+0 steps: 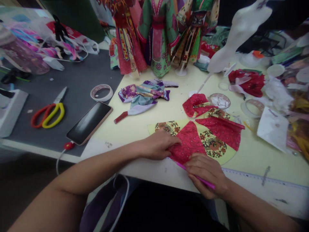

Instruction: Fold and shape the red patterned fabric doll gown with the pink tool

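Note:
A small skirt of red and floral cloth panels (191,137) is spread like a fan near the table's front edge. My left hand (159,145) is closed at its left side, with bent fingers pressing on the red cloth; the fingertips are partly hidden. My right hand (205,172) grips a slim pink pen-like stick (209,183) at the skirt's lower edge. Its tip points left toward my left hand. Joined above the skirt is a gathered red and floral cloth part (196,104).
Scissors (54,111), a phone (89,122) on a cable and a tape roll (101,92) lie at left. A small purple garment (147,93) lies ahead. Dressed doll figures (158,38) and a white mannequin (231,38) stand behind. Scraps and a ruler (263,178) lie right.

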Action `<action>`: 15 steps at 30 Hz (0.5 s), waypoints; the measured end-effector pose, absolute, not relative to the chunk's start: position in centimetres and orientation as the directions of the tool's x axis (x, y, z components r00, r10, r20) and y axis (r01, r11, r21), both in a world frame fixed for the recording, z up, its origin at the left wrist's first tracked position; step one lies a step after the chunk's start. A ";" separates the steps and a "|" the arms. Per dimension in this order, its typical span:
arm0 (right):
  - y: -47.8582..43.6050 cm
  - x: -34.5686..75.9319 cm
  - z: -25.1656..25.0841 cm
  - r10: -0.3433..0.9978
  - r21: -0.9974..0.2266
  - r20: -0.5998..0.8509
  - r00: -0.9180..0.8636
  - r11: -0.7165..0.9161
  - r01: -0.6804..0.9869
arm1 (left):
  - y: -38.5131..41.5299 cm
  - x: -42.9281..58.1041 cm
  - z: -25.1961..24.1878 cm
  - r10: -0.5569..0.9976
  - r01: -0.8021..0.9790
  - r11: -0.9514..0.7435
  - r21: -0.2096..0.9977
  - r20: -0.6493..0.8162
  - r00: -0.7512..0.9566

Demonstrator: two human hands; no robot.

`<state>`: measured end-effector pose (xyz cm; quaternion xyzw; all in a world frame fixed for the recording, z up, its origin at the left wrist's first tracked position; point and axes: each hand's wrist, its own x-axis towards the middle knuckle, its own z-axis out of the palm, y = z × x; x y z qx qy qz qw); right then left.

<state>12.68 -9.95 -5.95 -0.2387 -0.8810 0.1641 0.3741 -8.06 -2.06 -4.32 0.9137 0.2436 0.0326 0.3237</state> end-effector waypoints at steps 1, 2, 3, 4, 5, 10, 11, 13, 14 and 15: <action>-10.0 12.7 -5.8 0.536 -0.463 0.587 -0.607 0.837 0.291 | -2.0 -8.1 -4.3 0.462 0.421 -0.668 0.613 -0.101 0.881; -10.0 12.8 -5.7 0.530 -0.455 0.596 -0.604 0.842 0.289 | -2.0 -8.1 -4.2 0.457 0.415 -0.663 0.623 -0.102 0.884; -10.0 12.9 -5.8 0.523 -0.443 0.603 -0.603 0.847 0.292 | -2.0 -8.2 -4.1 0.451 0.407 -0.656 0.636 -0.102 0.887; -10.0 13.0 -5.9 0.515 -0.429 0.609 -0.603 0.853 0.296 | -1.9 -8.2 -4.1 0.447 0.399 -0.649 0.648 -0.100 0.889; -10.0 13.1 -6.1 0.503 -0.411 0.616 -0.606 0.862 0.298 | -1.9 -8.3 -4.0 0.442 0.391 -0.642 0.659 -0.098 0.891; -10.1 13.5 -7.0 0.436 -0.345 0.569 -0.698 0.896 0.279 | -1.6 -8.4 -4.1 0.436 0.365 -0.601 0.711 -0.091 0.896; -10.1 13.5 -7.0 0.426 -0.338 0.558 -0.712 0.900 0.275 | -1.6 -8.5 -4.2 0.433 0.359 -0.586 0.727 -0.094 0.897; -10.1 13.5 -7.1 0.407 -0.320 0.561 -0.720 0.910 0.265 | -1.4 -8.6 -4.2 0.426 0.348 -0.543 0.764 -0.107 0.898; -10.1 13.5 -7.0 0.396 -0.312 0.568 -0.721 0.915 0.256 | -1.2 -8.7 -4.2 0.426 0.345 -0.512 0.787 -0.116 0.897; -10.1 13.6 -7.0 0.388 -0.306 0.573 -0.722 0.919 0.250 | -1.1 -8.9 -4.2 0.434 0.343 -0.472 0.812 -0.124 0.892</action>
